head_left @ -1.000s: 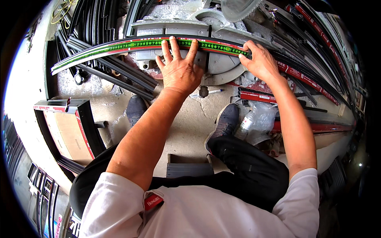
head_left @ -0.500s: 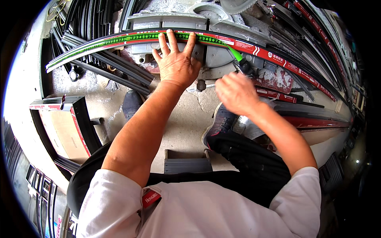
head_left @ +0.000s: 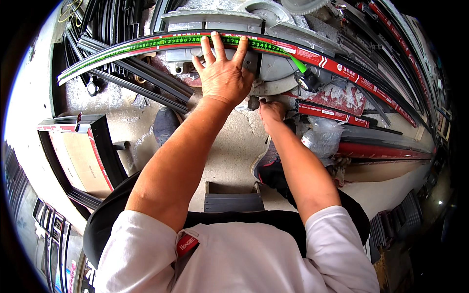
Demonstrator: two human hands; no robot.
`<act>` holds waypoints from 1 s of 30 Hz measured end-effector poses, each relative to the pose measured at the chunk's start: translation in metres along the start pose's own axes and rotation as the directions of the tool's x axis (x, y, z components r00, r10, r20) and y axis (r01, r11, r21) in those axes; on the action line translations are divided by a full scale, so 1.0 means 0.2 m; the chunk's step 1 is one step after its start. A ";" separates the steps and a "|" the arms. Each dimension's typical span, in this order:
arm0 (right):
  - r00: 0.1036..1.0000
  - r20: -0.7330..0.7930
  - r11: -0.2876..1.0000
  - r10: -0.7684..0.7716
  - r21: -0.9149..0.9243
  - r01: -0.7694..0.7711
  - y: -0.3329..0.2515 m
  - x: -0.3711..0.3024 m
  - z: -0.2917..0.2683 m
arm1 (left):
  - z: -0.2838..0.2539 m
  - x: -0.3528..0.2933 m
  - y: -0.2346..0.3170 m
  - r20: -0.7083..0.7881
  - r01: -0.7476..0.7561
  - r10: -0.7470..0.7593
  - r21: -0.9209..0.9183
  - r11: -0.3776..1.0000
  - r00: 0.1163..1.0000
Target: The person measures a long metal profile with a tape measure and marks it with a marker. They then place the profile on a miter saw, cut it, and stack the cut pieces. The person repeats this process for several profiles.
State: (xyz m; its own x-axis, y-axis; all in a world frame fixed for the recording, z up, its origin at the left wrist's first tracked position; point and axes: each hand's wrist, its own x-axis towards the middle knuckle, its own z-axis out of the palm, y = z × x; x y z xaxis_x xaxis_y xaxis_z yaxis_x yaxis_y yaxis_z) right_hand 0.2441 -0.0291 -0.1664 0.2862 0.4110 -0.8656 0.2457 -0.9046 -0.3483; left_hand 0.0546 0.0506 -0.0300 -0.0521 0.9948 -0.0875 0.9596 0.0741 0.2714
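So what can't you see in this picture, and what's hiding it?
In the head view:
Anything inside the right hand: the hand itself hides it.
Some marks on the green tape: the left hand covers them.
The whole saw blade: the top edge cuts it off.
Part of the right shoe: the right forearm blocks it.

The person's bare right hand (head_left: pixel 272 112) is now away from the long black strip with red film (head_left: pixel 337 66), where it pinches the edge one second ago; it is low, with curled fingers just beside the small dark round knob (head_left: pixel 253 103), where a slim pale pen shows before. The bright green printed tape blade (head_left: pixel 183 40) now bends downward at its right end, and its dark boxy case (head_left: pixel 308 80) comes into sight. The right forearm now crosses above the dark blue right shoe (head_left: pixel 266 157), partly covering it.
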 end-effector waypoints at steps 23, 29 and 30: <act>0.929 -0.085 0.521 -0.361 0.808 0.276 -0.35 -0.64 -0.22 | 0.00 0.00 0.00 -0.009 0.001 -0.001 0.002 1.000 1.000; 0.812 -0.105 0.492 -0.575 0.748 0.445 -0.56 -0.60 -0.20 | -0.02 0.01 0.02 0.048 0.024 -0.027 0.056 0.998 0.998; 0.806 -0.109 0.505 -0.581 0.728 0.463 -0.59 -0.59 -0.19 | -0.03 0.01 0.03 0.051 0.025 -0.027 0.038 0.999 0.998</act>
State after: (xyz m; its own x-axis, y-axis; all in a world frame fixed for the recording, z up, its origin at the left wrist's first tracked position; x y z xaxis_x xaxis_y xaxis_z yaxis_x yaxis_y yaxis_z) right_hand 0.2173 0.0334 -0.0101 0.1893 0.8694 -0.4563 -0.4177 -0.3493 -0.8388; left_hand 0.0576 0.0531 -0.0228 -0.0641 0.9876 -0.1435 0.9678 0.0966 0.2323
